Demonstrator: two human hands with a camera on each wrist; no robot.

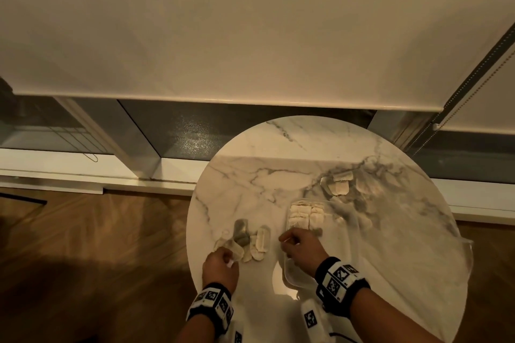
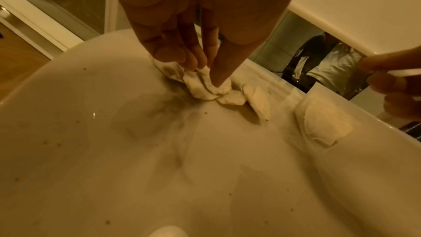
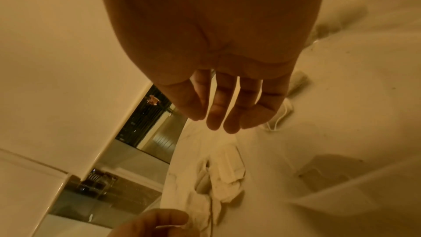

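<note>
Loose tea bags (image 1: 250, 245) lie in a heap at the near left of a round marble table (image 1: 250, 184). My left hand (image 1: 221, 262) is at the heap's near edge and pinches one tea bag (image 2: 205, 82) between thumb and fingertips. A small white tag (image 3: 168, 226) shows in its fingers. My right hand (image 1: 298, 245) hovers by the near end of a clear plastic tray (image 1: 289, 273). Its fingers (image 2: 387, 82) appear to pinch a thin white tea-bag tag (image 2: 403, 72). Rows of tea bags (image 1: 306, 216) fill the tray's far end.
A third group of tea bags (image 1: 340, 184) lies further back on the table. A drawn roller blind (image 1: 250, 22) with its bead chain (image 1: 473, 78) hangs over dark window glass (image 1: 195, 133) behind the table. Wooden floor (image 1: 97, 245) is at the left.
</note>
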